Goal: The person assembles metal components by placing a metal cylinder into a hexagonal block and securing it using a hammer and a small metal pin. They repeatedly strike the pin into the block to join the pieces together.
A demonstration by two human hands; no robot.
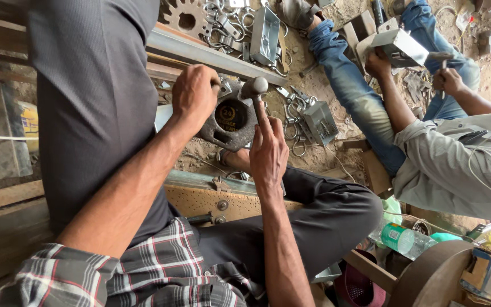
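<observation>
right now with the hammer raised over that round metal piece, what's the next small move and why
Probably a short, controlled tap straight down. The right hand holds the hammer with its head just above the round metal piece, and the left hand grips that piece at its top edge. The left fingers sit close to the hammer head, so a small stroke seems safer than a full swing.

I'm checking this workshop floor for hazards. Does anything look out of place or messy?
Yes. Metal rings and clips lie loose on the dirt floor around open metal boxes, close to the right hand holding a hammer. The left hand steadies a round metal part.
</observation>
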